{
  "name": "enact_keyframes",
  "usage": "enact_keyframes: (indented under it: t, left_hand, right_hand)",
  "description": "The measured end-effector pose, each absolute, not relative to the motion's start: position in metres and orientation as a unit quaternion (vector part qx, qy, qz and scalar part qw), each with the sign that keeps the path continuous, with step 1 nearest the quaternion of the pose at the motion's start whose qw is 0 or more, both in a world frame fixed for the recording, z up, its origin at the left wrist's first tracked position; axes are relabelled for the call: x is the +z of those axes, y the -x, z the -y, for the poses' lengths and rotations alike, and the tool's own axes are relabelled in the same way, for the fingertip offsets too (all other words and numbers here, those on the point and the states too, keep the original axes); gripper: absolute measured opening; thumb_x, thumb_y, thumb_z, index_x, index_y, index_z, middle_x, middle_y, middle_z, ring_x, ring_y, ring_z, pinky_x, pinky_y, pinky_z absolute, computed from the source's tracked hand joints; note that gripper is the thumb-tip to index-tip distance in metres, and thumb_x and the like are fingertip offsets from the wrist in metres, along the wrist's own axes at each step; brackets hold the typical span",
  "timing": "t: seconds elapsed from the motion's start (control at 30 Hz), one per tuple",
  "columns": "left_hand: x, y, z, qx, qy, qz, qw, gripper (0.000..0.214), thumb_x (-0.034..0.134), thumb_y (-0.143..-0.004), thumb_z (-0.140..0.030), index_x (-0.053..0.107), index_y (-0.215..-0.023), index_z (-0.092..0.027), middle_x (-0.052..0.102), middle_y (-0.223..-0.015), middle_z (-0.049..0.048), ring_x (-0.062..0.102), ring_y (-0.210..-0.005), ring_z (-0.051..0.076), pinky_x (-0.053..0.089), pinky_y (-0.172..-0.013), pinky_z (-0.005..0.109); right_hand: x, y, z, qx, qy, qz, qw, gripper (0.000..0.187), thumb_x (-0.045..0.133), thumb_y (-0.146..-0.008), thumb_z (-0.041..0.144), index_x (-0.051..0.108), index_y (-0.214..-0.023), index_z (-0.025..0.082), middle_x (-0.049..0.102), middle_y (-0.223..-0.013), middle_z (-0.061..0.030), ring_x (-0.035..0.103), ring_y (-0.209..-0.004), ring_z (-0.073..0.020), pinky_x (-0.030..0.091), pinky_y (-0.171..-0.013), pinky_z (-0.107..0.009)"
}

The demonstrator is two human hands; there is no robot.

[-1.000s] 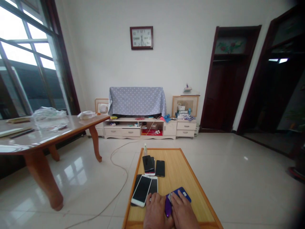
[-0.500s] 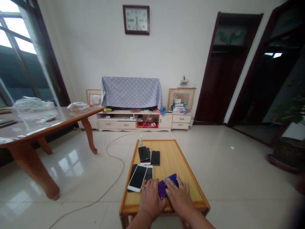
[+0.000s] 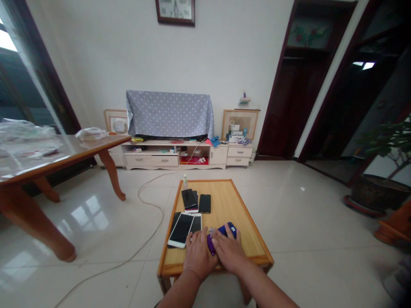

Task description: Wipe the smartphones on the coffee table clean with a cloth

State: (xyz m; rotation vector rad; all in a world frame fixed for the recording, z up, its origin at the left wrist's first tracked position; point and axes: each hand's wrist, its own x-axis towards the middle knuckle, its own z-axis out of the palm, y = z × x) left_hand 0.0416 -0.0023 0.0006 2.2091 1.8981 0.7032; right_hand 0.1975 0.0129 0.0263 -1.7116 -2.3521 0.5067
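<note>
Both my hands rest palm down on a small wooden table (image 3: 244, 222), side by side near its front edge. My left hand (image 3: 198, 255) lies flat with its fingers toward a white-edged phone (image 3: 180, 224). My right hand (image 3: 228, 251) covers a blue and purple object (image 3: 221, 233), likely a phone or case, whose far end shows past my fingertips. The purple edge shows in the gap between my two hands. Several more dark phones (image 3: 192, 200) lie in a cluster on the left half of the table.
A small bottle (image 3: 185, 181) stands at the table's far left corner. A large wooden table (image 3: 64, 152) with plastic bags stands to the left, and a cable (image 3: 150, 205) trails across the tiled floor. A TV cabinet (image 3: 180, 156) lines the far wall; a potted plant (image 3: 382, 171) is at right.
The view has pulled back and tilted down, so the whole small table and my forearms now show. My hands have stayed flat on the blue and purple object.
</note>
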Motion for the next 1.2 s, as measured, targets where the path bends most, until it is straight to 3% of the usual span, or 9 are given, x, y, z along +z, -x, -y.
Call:
enact_keyframes:
  t: [0.17,0.37,0.6,0.8,1.03,1.2]
  left_hand:
    - [0.004,-0.043,0.003,0.232,-0.738,-0.629,0.077,0.078,0.06,-0.069,-0.04,0.044,-0.141,-0.014,0.061,-0.131,0.0137,0.047,-0.128,0.03,0.01,-0.121,0.047]
    - [0.008,-0.042,0.003,0.218,-0.738,-0.633,0.082,0.064,0.054,-0.077,-0.038,0.05,-0.136,-0.016,0.061,-0.131,0.0122,0.047,-0.128,0.028,0.012,-0.119,0.046]
    - [0.01,-0.043,0.004,0.217,-0.743,-0.629,0.073,0.069,0.062,-0.069,-0.04,0.052,-0.133,-0.017,0.062,-0.127,0.0114,0.048,-0.127,0.029,0.013,-0.119,0.046]
    - [0.009,-0.044,0.003,0.216,-0.74,-0.633,0.07,0.063,0.058,-0.076,-0.048,0.053,-0.131,-0.019,0.063,-0.126,0.0109,0.048,-0.126,0.028,0.015,-0.119,0.046]
    - [0.009,-0.045,0.003,0.216,-0.744,-0.628,0.065,0.065,0.063,-0.069,-0.041,0.054,-0.13,-0.02,0.063,-0.123,0.0104,0.049,-0.125,0.029,0.015,-0.119,0.045]
    - [0.011,-0.046,0.003,0.224,-0.739,-0.631,0.068,0.063,0.061,-0.07,-0.04,0.054,-0.129,-0.019,0.063,-0.124,0.0111,0.05,-0.125,0.029,0.016,-0.118,0.045]
  right_hand:
    - [0.022,-0.213,-0.026,0.119,0.683,0.716,0.079,0.057,0.011,-0.103,0.05,0.038,-0.151,0.035,0.033,-0.159,0.0021,0.004,-0.152,-0.0324,-0.001,-0.113,-0.072]
    - [0.011,-0.2,0.01,0.145,0.578,0.798,0.085,0.057,0.013,-0.102,0.053,0.039,-0.15,0.038,0.037,-0.157,0.0041,0.007,-0.152,-0.0299,-0.002,-0.116,-0.066]
    - [0.014,-0.227,-0.004,0.093,0.718,0.686,0.072,0.057,0.013,-0.102,0.05,0.037,-0.151,0.033,0.034,-0.159,0.0024,0.005,-0.152,-0.031,0.001,-0.114,-0.07]
    - [0.008,-0.21,0.029,0.145,0.605,0.777,0.096,0.057,0.015,-0.102,0.056,0.041,-0.149,0.037,0.036,-0.157,0.002,0.011,-0.152,-0.0292,0.0,-0.117,-0.066]
    - [0.003,-0.238,0.011,0.089,0.724,0.677,0.096,0.057,0.017,-0.101,0.051,0.042,-0.149,0.034,0.038,-0.156,0.0032,0.012,-0.151,-0.033,0.001,-0.115,-0.07]
    - [-0.005,-0.221,0.03,0.103,0.677,0.722,0.097,0.058,0.018,-0.101,0.054,0.042,-0.15,0.032,0.034,-0.158,0.0004,0.016,-0.151,-0.0319,0.007,-0.117,-0.066]
